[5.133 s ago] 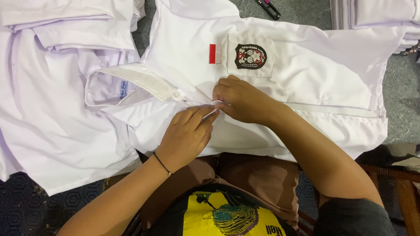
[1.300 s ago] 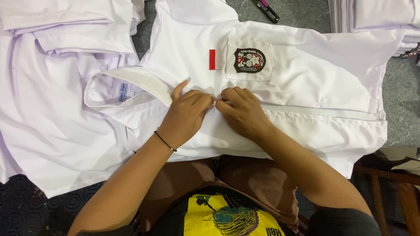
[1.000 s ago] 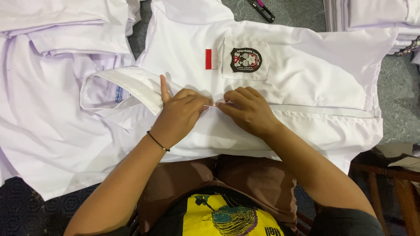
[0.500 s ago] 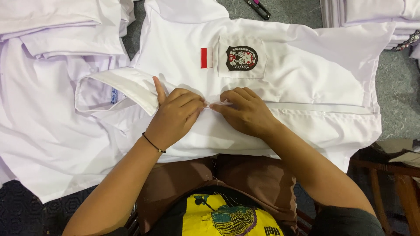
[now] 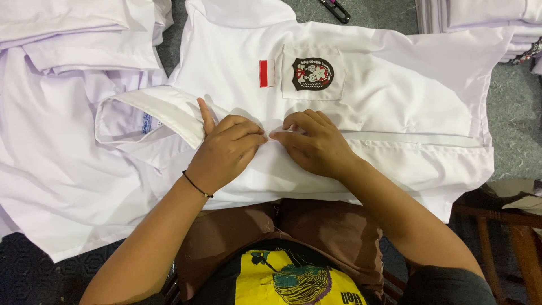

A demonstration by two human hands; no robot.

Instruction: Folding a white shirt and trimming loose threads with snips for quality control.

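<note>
A white short-sleeved shirt [image 5: 395, 107] lies spread over my lap and the floor, its collar [image 5: 164, 110] to the left. Its chest pocket carries a dark embroidered badge [image 5: 312, 74], with a small red and white patch [image 5: 267, 73] beside it. My left hand [image 5: 226, 149], a thin black band on the wrist, pinches the front placket just below the collar. My right hand [image 5: 316, 144] pinches the same placket, fingertips touching those of the left. Both hands press the fabric at one spot; what lies between the fingertips is hidden.
Several more white shirts [image 5: 68, 62] lie piled at the left, and a folded stack [image 5: 485, 17] sits at the top right. A dark tool with a pink handle [image 5: 334, 9] lies on the grey floor [image 5: 514, 118] above the shirt. A wooden frame [image 5: 508, 231] stands at the lower right.
The hands, apart along the placket five seconds ago, have come together. Over the last second they stayed pinched at the same spot while the shirt shifted slightly left in view.
</note>
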